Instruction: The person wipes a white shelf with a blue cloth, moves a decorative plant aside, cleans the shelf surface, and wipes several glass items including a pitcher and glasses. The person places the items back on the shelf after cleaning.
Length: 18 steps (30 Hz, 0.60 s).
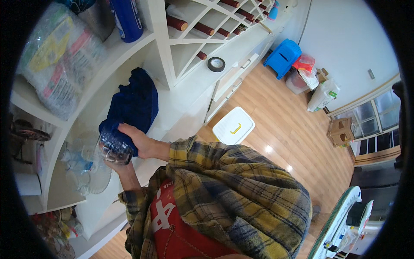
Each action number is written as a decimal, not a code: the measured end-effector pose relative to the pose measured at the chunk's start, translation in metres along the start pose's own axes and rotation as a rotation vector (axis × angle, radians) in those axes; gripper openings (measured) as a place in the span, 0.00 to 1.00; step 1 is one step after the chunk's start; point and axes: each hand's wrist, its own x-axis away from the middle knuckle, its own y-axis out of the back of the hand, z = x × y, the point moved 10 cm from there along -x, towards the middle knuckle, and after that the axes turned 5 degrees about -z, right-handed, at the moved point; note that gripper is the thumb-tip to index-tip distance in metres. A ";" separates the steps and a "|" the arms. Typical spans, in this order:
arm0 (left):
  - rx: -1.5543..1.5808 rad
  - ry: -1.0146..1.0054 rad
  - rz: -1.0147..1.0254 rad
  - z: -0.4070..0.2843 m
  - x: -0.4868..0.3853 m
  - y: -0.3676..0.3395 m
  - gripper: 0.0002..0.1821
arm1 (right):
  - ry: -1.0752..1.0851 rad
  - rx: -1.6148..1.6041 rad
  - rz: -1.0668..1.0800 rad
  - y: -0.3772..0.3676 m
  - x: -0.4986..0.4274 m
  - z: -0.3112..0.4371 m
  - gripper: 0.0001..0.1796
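Observation:
A clear glass vessel (117,149), tilted and shiny, is held over the white cabinet shelf. My left hand (120,167) grips it from below, its fingers mostly hidden behind the glass. With my right hand (137,137) I hold a dark blue cloth (132,100) against the glass, thumb on top. Part of the cloth hangs around the vessel, and the rest spreads over the shelf. Whether any of it is inside the glass I cannot tell. Just beyond the hands, a ribbed clear glass dish (101,179) and other clear glassware (76,162) stand on the shelf.
A roll of black tape (216,64) lies on the white counter (190,100), below a lattice rack of bottles (203,29). Plastic-wrapped packs (61,61) and a blue can (127,21) occupy the upper shelf. On the wooden floor are a white lidded box (234,124) and a blue stool (283,58).

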 end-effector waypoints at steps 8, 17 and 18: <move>-0.687 -0.791 -0.087 -0.069 0.009 -0.015 0.14 | -0.033 -0.246 -0.367 0.041 0.016 -0.024 0.20; -0.859 -0.987 0.462 -0.081 0.096 -0.069 0.05 | 0.003 -0.005 -0.393 0.078 0.013 0.007 0.19; -0.842 -0.947 0.542 -0.077 0.103 -0.071 0.05 | 0.039 -0.019 -0.320 0.077 0.010 0.014 0.18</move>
